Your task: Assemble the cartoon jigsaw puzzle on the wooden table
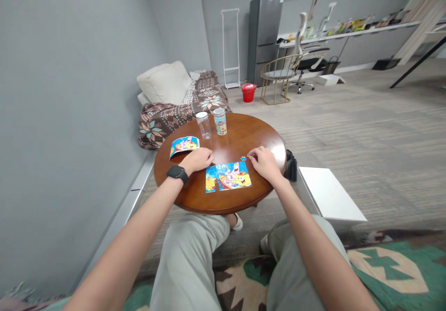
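A cartoon jigsaw puzzle lies on the round wooden table, mostly joined, with a gap in its lower left part. My right hand is beside its upper right corner, thumb and fingers pinched on a small puzzle piece that they partly cover. Next to those fingertips a loose blue puzzle piece touches or nearly touches the puzzle's top edge. My left hand, below a black watch, rests at the upper left corner with fingers curled in; nothing shows in them. Behind it stands a curved picture sheet with the same cartoon.
At the table's far side stand a clear jar with a white lid and a jar with a cartoon label. A white box is on the floor to the right. Beyond are a covered couch, a red bucket and chairs.
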Available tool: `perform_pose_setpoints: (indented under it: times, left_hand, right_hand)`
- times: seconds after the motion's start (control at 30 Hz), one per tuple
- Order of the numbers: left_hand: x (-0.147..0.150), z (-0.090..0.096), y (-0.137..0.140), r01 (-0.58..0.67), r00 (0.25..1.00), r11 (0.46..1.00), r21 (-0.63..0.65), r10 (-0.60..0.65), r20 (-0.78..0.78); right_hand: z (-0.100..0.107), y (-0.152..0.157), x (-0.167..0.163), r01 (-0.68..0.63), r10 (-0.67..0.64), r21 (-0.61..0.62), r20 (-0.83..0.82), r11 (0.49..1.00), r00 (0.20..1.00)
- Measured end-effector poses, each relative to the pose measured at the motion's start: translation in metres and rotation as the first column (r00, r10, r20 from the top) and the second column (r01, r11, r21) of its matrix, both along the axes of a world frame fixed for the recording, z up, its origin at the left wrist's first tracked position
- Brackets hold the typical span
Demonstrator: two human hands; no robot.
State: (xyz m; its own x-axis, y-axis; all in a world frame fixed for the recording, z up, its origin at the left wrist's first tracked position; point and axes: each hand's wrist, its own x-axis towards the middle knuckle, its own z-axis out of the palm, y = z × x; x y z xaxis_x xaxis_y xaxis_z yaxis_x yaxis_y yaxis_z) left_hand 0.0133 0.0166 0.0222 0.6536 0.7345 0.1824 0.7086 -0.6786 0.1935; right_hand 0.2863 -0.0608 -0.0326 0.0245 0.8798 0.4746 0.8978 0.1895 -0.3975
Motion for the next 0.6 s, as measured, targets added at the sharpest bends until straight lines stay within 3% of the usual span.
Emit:
perform_pose_setpoints:
  times: [0.1, 0.23, 0.37, 0.6]
  left_hand:
    - [-0.005, 0.001, -0.001, 0.095, 0.965, 0.965, 0.244, -0.030, -0.259]
    - [-0.010, -0.010, -0.006, 0.075, 0.949, 0.925, 0.372, 0.049, -0.313]
    - [-0.008, -0.018, -0.010, 0.052, 0.947, 0.904, 0.424, 0.090, -0.308]
    - [-0.005, -0.016, -0.012, 0.066, 0.938, 0.898, 0.434, 0.092, -0.333]
  right_hand:
    - [0.002, -0.002, -0.002, 0.008, -0.008, -0.010, 0.001, 1.000, 1.000]
    - [0.004, -0.002, -0.002, 0.006, -0.006, -0.019, -0.002, 1.000, 1.000]
    - [0.003, -0.001, -0.001, 0.000, -0.001, -0.029, -0.013, 1.000, 1.000]
    - [-0.003, 0.002, 0.002, -0.012, 0.011, -0.022, -0.046, 1.000, 0.999]
